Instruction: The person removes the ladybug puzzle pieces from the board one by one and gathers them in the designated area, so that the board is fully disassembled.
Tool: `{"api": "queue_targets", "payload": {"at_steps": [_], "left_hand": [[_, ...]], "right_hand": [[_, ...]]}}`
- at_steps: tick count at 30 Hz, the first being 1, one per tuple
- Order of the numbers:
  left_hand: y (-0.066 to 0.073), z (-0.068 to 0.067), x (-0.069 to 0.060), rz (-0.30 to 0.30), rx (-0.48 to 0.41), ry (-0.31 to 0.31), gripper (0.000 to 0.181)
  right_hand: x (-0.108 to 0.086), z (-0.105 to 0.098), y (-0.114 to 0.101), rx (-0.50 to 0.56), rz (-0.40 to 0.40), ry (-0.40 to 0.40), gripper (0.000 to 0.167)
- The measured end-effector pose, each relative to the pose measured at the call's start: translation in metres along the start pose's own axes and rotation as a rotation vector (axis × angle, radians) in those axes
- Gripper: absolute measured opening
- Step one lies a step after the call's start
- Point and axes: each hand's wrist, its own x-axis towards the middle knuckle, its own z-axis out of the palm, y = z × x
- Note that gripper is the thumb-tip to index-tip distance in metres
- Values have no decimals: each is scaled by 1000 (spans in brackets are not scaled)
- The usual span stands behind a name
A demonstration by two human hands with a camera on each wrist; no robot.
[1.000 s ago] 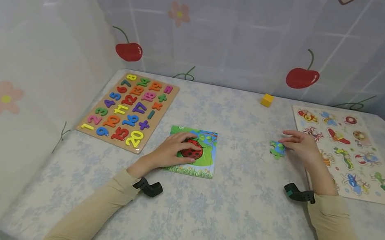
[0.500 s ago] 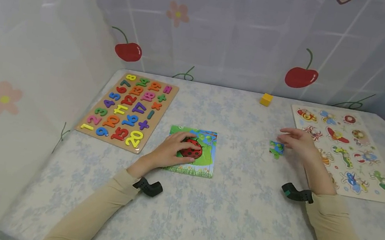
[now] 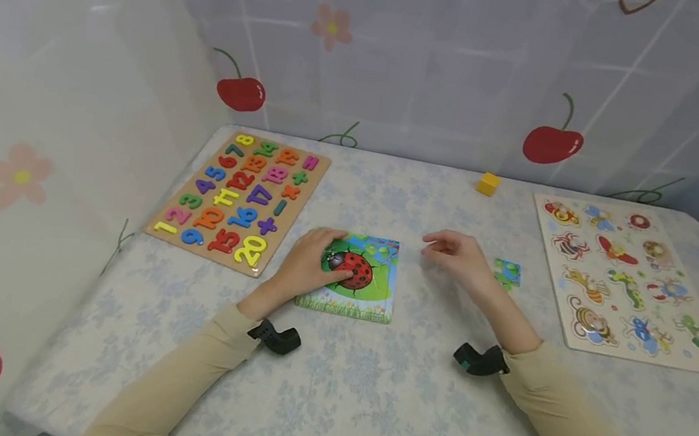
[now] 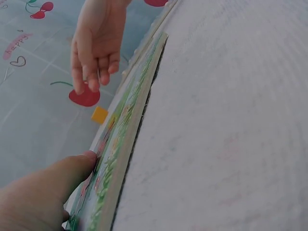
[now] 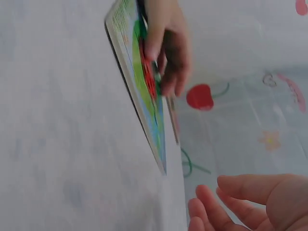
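Fingers of my left hand (image 3: 304,264) rest with thumb spread wide on the left part of the ladybug puzzle (image 3: 366,278), flat on the surface (image 3: 362,408), while my right hand (image 3: 460,259), fingers relaxed and thumb apart, hovers between it and a small blue-green puzzle section (image 3: 510,269).

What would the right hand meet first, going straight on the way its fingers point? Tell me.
Probably the far right corner of the ladybug puzzle, since the fingers of the right hand point that way. Its height is unclear, so it might pass over or just beyond.
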Motion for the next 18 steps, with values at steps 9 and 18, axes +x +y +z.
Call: {"api": "queue_targets", "payload": {"at_steps": [9,18], "left_hand": [[-4,2,2,-52,-69,26,77],[-7,1,1,-59,-157,54,64]], "right_hand": [[22,68,-19,68,-61,11,39],[30,83,-7,16,-88,85,45]]}}
